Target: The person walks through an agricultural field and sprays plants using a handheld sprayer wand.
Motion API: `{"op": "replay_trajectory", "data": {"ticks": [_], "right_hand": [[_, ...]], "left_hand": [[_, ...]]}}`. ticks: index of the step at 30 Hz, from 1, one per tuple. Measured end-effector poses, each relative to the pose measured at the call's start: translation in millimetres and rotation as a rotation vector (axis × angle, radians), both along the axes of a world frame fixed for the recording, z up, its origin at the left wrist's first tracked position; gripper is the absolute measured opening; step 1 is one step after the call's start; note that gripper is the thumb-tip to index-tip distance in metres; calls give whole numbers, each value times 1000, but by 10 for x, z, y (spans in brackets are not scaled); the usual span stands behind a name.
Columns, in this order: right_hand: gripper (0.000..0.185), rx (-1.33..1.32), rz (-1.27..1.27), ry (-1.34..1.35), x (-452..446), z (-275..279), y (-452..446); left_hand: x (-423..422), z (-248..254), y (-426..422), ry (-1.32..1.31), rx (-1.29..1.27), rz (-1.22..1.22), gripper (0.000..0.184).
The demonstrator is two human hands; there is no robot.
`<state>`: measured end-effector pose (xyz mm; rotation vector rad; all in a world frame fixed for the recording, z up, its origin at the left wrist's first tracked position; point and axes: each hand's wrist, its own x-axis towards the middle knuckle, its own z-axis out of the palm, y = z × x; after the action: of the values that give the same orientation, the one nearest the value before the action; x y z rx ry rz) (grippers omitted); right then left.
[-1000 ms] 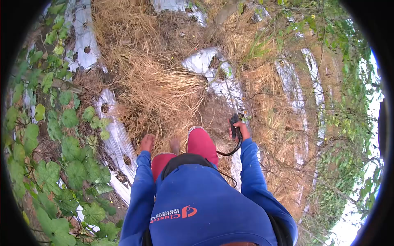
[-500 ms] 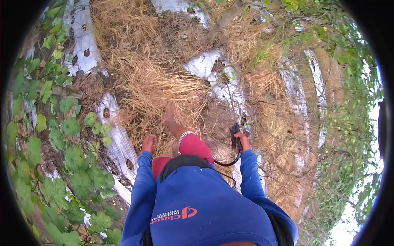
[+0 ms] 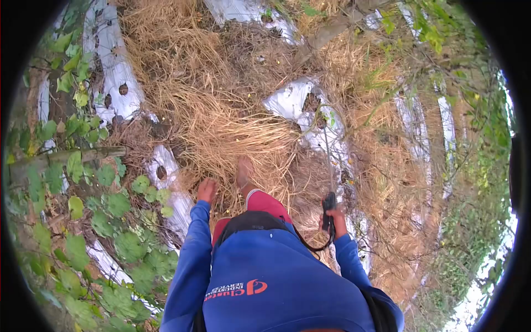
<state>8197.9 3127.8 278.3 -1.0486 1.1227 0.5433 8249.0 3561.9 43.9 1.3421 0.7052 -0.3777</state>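
Head view, only one. Right hand (image 3: 338, 217): grip wrapped round a black handle (image 3: 329, 206). Thin rod (image 3: 327, 145) runs forward from it, over the holed white plastic strip (image 3: 342, 145) on that side; black hose (image 3: 313, 247) loops back to the waist. Handle is out by the strip's left edge; guess: held wide so rod and hose clear the legs.

Left hand (image 3: 207, 190) hangs near the right edge of the other strip (image 3: 180, 207). Nothing visible in it; finger spread can't be told from above. Probably just free, arm forward for balance.

Ground: dry straw (image 3: 232, 130) between strips, bare foot (image 3: 244, 170) on it, just ahead of the pink trousers (image 3: 266, 202). Outdoors. Broad green leaves (image 3: 130, 246) crowd the left, wooden pole (image 3: 83, 156) among them, thin branches and greenery right. Bright patch at lower right.
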Motion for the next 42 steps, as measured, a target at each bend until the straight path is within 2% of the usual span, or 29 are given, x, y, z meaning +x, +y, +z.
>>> {"op": "replay_trajectory", "data": {"ticks": [3, 5, 9, 12, 16, 18, 19, 21, 27, 30, 35, 39, 42], "right_hand": [[47, -24, 102, -74, 227, 482, 216], [48, -45, 158, -54, 395, 621, 306], [50, 5, 180, -62, 931, 653, 479], [47, 57, 252, -182, 1453, 461, 618], [45, 151, 319, -263, 2373, 121, 800], [45, 121, 275, -310, 2835, -80, 926], [38, 57, 266, -288, 3084, -102, 1024], [21, 45, 241, -291, 3591, -337, 1126], [33, 141, 250, -252, 4932, -889, 1449], [34, 71, 254, -184, 5522, -1142, 1636], [32, 120, 225, -165, 6242, -1338, 1962], [34, 71, 219, -115, 6684, -1360, 2184], [31, 1, 228, -88, 6911, -1265, 2350]], "left_hand": [[478, 158, 188, 98, -22, -99, 26], [780, 243, 292, 46, 41, -154, 25], [1209, 508, 434, 31, 8, -11, 16], [1437, 605, 626, 42, 20, 88, 17], [1550, 438, 1025, -6, 188, 14, 26], [1699, 714, 1077, 19, 185, 95, 25], [1793, 817, 1114, 41, 178, 176, 24], [1839, 637, 1308, 23, 183, 150, 25], [2218, 328, 1600, 115, 113, 157, 27], [2698, 286, 1669, 209, 77, 143, 23], [3217, 59, 2009, 194, 29, 191, 22], [3736, -92, 2371, 149, 13, 76, 24], [4169, 144, 2503, 109, -3, 194, 22]]}}
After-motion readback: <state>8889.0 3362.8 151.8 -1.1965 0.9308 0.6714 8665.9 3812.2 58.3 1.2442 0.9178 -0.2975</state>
